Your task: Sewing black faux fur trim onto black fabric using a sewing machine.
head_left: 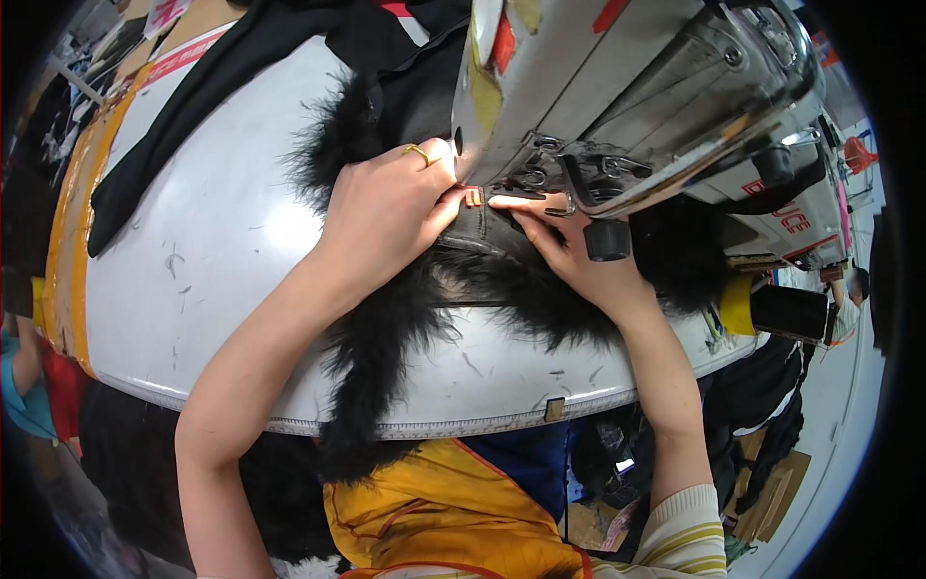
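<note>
Black fabric [415, 104] with a fluffy black trim [371, 357] lies under the head of a sewing machine [617, 106]. My left hand [391, 207], a gold-coloured ring on one finger, is closed on the fabric just left of the presser foot [521, 190]. Its thumb and bent fingers press together there, beside a small lit reddish patch [473, 196]. On the right side of the foot, my right hand [584, 261] lies with its fingers stretched over the fabric, the index finger close to the foot. The machine head partly hides this hand.
The white table [193, 289] has a ruler strip [386, 430] along its front edge and yellow tape [72, 222] at its left. A long black strip of cloth [183, 135] reaches across the back left. At right stands a dark phone-like object [791, 314] near a yellow tape roll [737, 305].
</note>
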`<action>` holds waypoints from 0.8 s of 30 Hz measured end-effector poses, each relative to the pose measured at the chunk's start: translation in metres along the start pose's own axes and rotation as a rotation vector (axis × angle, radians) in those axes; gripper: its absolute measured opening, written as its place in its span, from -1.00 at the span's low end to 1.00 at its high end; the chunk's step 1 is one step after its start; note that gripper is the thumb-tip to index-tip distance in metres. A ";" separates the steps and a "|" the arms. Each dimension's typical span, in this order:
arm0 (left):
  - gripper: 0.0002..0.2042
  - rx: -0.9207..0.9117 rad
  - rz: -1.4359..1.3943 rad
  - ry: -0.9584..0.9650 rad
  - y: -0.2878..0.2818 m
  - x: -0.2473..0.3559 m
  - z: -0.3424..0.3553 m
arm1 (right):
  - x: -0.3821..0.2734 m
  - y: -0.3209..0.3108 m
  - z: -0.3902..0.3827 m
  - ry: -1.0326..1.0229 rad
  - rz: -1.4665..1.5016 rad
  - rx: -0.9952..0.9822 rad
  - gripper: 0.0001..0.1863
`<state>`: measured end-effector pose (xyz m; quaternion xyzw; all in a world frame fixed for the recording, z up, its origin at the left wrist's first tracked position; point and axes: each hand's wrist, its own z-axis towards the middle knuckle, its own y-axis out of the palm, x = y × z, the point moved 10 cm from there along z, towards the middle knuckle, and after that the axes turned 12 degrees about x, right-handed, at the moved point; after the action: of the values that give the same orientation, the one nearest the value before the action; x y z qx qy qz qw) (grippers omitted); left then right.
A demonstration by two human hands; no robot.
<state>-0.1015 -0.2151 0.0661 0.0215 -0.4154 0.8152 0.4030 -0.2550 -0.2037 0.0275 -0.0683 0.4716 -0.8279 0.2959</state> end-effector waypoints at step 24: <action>-0.88 0.013 0.033 0.016 -0.002 0.004 0.000 | -0.011 -0.013 0.013 0.070 0.178 0.084 -0.87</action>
<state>-0.1031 -0.2115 0.0689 0.0107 -0.4071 0.8246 0.3927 -0.2464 -0.2020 0.0468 0.0152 0.4507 -0.8192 0.3543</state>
